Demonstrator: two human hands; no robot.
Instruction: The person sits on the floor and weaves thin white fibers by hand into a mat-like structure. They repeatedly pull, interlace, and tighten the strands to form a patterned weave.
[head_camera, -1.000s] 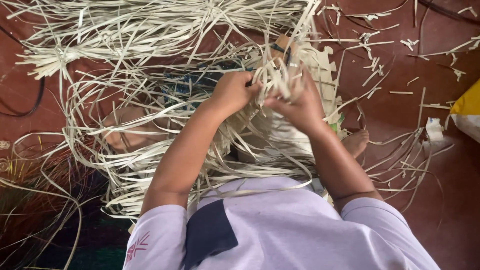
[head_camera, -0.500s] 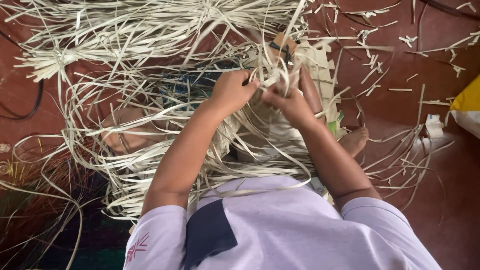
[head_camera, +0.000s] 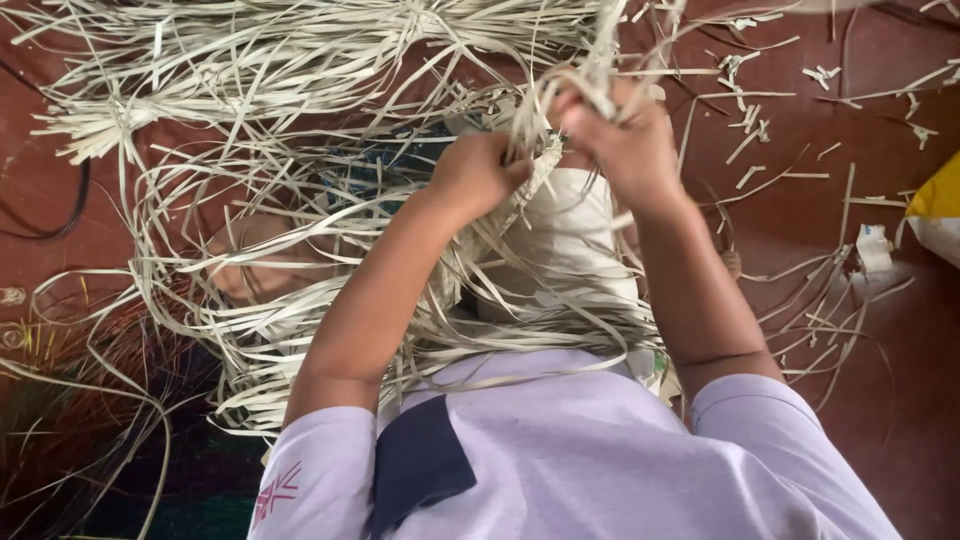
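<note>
Left hand (head_camera: 478, 172) clenched on a bunch of pale flat strips (head_camera: 300, 60), grip closed around them just left of the right hand. Right hand (head_camera: 618, 130) likewise grasping strips, fingers pinched on a few that rise straight up from the grip toward the top edge. Both hands close together, nearly touching, knuckles turned up to the camera.

Directly below and between the two grips, a partly woven mat piece (head_camera: 570, 235), pale and smooth, with loose strip ends fanning out from its edges. Strips held by the left grip running down into the upper left corner of that woven piece.

Left of the left grip and spreading far out, a tangled heap of the same strips over a red-brown floor (head_camera: 860, 100). Under the heap, left and below the left grip, a bare knee (head_camera: 245, 260) partly covered by strips. Right of the right grip, short cut scraps (head_camera: 745, 120) scattered on the floor; farther right, at the frame edge, a yellow and white bag (head_camera: 938, 205). Far left of the grips, a dark cable (head_camera: 60, 225) curving on the floor. Below both grips, forearms leading back to a light lilac shirt (head_camera: 600, 450) with a dark pocket patch (head_camera: 415, 460).
</note>
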